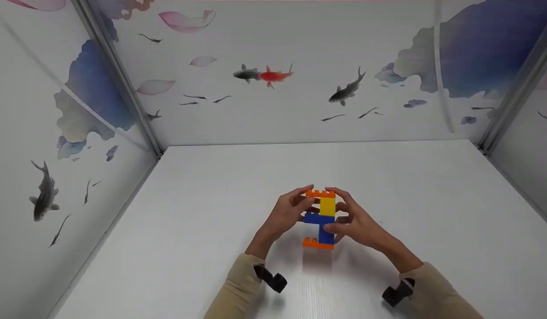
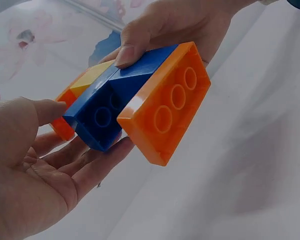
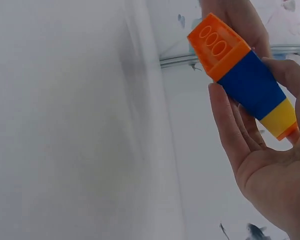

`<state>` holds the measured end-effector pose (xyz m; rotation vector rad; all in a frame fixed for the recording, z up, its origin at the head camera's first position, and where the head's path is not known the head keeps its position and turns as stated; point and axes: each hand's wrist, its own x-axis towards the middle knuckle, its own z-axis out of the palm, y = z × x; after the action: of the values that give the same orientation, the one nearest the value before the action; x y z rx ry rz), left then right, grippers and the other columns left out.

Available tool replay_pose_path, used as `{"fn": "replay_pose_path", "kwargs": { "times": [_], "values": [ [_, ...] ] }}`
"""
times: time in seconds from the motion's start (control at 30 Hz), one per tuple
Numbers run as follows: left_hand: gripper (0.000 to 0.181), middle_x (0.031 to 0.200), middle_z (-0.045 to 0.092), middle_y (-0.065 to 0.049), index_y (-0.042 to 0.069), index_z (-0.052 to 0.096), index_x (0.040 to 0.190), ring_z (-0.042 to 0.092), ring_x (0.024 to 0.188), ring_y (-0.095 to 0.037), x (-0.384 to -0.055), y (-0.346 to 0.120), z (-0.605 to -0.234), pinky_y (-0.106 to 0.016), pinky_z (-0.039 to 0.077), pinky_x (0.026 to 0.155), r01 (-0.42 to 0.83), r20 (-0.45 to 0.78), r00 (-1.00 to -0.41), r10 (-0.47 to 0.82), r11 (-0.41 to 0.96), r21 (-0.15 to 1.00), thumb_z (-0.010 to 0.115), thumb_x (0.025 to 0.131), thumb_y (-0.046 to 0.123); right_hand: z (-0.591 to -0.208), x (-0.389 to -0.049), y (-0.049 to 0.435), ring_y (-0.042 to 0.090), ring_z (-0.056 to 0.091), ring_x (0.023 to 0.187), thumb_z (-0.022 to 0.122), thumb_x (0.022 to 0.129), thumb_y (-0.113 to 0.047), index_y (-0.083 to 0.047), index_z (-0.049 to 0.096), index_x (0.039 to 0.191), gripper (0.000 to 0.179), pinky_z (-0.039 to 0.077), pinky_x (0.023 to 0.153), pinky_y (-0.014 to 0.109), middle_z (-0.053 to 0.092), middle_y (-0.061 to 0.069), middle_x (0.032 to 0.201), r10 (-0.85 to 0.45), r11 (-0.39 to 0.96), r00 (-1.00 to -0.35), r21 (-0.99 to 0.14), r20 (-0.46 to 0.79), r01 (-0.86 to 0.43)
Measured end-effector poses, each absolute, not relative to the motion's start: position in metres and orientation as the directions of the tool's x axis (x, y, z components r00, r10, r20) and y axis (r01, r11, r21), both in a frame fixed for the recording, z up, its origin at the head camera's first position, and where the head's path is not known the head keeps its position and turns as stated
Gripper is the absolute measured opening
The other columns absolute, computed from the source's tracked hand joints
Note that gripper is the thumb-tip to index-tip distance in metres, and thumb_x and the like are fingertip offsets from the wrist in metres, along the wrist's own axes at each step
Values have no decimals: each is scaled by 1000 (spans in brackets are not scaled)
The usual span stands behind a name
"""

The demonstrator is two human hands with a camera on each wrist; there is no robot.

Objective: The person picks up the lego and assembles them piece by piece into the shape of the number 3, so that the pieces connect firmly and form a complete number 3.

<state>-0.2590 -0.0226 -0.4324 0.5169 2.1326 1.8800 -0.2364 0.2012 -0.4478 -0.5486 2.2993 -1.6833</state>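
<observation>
A stack of toy building blocks is held up between both hands in the head view. From the top it has an orange brick (image 1: 320,194), a yellow brick (image 1: 327,206), blue bricks (image 1: 326,234) and a bottom orange brick (image 1: 318,244). The top orange, one blue and the bottom orange jut out leftwards. My left hand (image 1: 287,214) holds the upper left side, thumb at the top orange brick. My right hand (image 1: 361,222) grips the right side, its thumb on the blue part. In the left wrist view, the hollow underside of the bottom orange brick (image 2: 177,97) faces the camera.
The stack is above a white table (image 1: 202,190), throwing a faint shadow on it. White panels with painted fish and petals enclose the table at the back (image 1: 300,115) and sides. A black wrist camera (image 1: 273,280) is strapped on each sleeve.
</observation>
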Motion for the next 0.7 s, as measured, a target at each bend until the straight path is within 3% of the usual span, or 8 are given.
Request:
{"fn": "replay_pose_path", "kwargs": {
  "times": [0.3,0.47,0.7],
  "values": [
    [69,144,58,-13,24,30,158,64,125,-30,-262,-23,-431,-43,60,88,40,-3,-876,483,80,996,62,99,38,-444,-244,210,32,71,100,75,90,-25,-32,20,156,87,62,77,45,51,26,131,-369,179,-929,-981,0,-71],
    [77,149,53,-10,26,26,159,63,125,-28,-262,-23,-435,-40,60,91,92,-2,-851,526,153,984,68,95,36,-448,-249,213,31,73,90,76,90,-25,-31,23,154,84,63,74,44,51,26,120,-295,175,-956,-983,5,-60],
    [90,152,49,-9,29,23,160,63,125,-27,-259,-19,-439,-38,55,100,86,-65,-861,505,270,959,77,88,32,-456,-253,214,28,73,87,73,92,-29,-33,19,157,85,63,77,41,51,26,126,-302,201,-952,-979,-39,-24]
  ]
}}
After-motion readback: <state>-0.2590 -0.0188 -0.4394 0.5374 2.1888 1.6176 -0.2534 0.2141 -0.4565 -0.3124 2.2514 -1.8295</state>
